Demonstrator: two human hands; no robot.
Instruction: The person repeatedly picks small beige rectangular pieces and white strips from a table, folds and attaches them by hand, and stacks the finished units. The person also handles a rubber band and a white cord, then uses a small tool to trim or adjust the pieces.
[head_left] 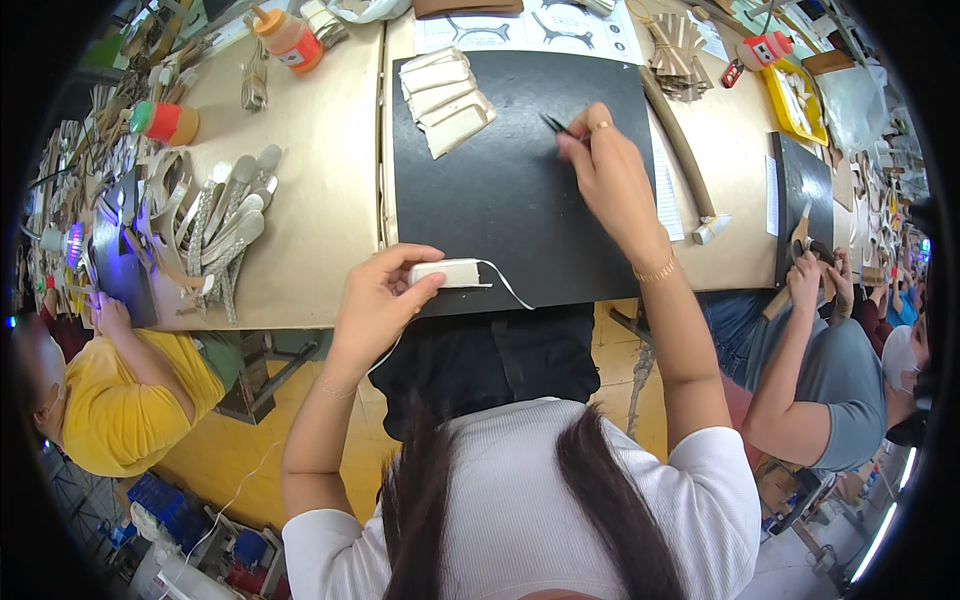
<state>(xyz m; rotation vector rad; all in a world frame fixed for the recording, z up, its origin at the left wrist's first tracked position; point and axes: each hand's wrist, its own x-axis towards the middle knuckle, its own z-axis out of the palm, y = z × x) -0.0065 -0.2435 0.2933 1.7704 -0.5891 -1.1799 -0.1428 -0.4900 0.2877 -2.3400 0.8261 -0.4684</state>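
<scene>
lighting: bright, even, overhead; shadows soft and faint on the tan table [320,150]. glare: mild sheen on the black mat [500,190]; violet glow from a small lamp [75,245] at left. distortion: strong fisheye, table edges bowed, black vignette around the rim. focus: centre sharp; the right hand [610,175] slightly blurred, periphery smeared.

Black mat [500,200] bare mid-way between hands; cream strap stack [447,98] blocks far-left corner.
</scene>
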